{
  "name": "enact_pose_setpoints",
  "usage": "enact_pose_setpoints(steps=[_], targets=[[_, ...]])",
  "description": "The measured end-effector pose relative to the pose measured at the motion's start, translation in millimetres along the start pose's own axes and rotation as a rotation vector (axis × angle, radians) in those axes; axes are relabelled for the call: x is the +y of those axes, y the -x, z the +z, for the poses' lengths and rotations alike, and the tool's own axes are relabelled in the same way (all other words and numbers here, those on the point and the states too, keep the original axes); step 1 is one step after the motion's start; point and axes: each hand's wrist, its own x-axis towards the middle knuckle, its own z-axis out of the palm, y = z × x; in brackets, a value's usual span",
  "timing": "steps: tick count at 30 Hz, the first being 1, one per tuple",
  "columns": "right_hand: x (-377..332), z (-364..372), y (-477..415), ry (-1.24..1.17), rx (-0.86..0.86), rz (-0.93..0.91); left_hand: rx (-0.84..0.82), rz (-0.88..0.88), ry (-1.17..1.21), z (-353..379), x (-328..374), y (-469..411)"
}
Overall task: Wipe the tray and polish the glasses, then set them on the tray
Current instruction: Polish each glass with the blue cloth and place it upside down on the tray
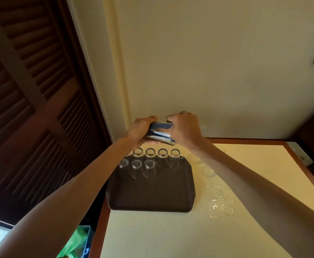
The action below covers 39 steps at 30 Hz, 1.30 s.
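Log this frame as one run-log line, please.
phase: polishing | left hand: holds glass | right hand: works blue cloth inside | tray: two rows of glasses | table: more glasses

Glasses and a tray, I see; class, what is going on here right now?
A person holds one glass on its side in both hands, left hand at the base, right hand at the rim, with a blue cloth inside it. Polished glasses stand upside down in rows on the brown tray. More glasses wait on the table.

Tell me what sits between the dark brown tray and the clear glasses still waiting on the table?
Nothing: in the head view only bare cream tabletop separates the dark brown plastic tray from the clear waiting glasses.
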Motion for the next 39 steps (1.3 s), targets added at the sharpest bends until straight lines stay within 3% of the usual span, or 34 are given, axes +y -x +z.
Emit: enact_pose_setpoints(steps=[3,4,6,8,9,11,14,17,19,21,23,26,27,29,32,34,36,39], targets=[[5,36,-2,-0.417,-0.092,0.285,0.107,0.254,-0.103,0,2,-2],[3,39,-1,-0.681,-0.203,0.430,0.117,0.342,-0.148,1,3,0],[-5,34,5,-1.190,-0.598,0.794,0.131,0.465,-0.210,2,2,3],[-11,19,12,-1.423,-0.863,0.909,0.127,0.523,-0.208,2,0,4],[-11,14,11,-1.446,-0.894,0.905,0.112,0.533,-0.193,1,-1,1],[-7,9,4,-1.203,-0.740,0.777,0.050,0.492,-0.149,-5,0,-4],[-3,7,-7,-0.351,-0.284,0.335,-0.067,0.199,0.034,-11,4,-12],[-7,-7,-9,-0.006,0.004,0.054,-0.067,0.012,0.108,-7,5,-11],[-5,-4,-13,0.025,0.023,0.023,0.031,0.053,0.066,-4,4,-12],[-4,9,-16,-0.062,-0.013,0.116,0.115,0.146,0.031,-4,6,-11],[-5,24,-18,-0.398,-0.165,0.353,0.153,0.285,-0.016,-4,8,-9],[-16,25,-9,-1.203,-0.620,0.846,0.171,0.469,-0.113,-4,7,-4],[-18,23,-5,-1.288,-0.678,0.886,0.170,0.497,-0.126,-5,6,-3],[-18,18,-7,-1.148,-0.633,0.768,0.160,0.489,-0.087,-7,1,-5],[-11,10,-15,-0.383,-0.280,0.359,-0.019,0.284,0.112,-16,0,-12],[-13,-3,-14,-0.047,-0.134,0.140,-0.092,0.130,0.134,-16,0,-15],[-17,-13,-12,0.109,-0.080,0.005,-0.012,0.077,0.083,-11,-1,-17],[-13,2,-11,0.034,-0.071,0.116,0.140,0.212,-0.017,-8,-2,-19]])
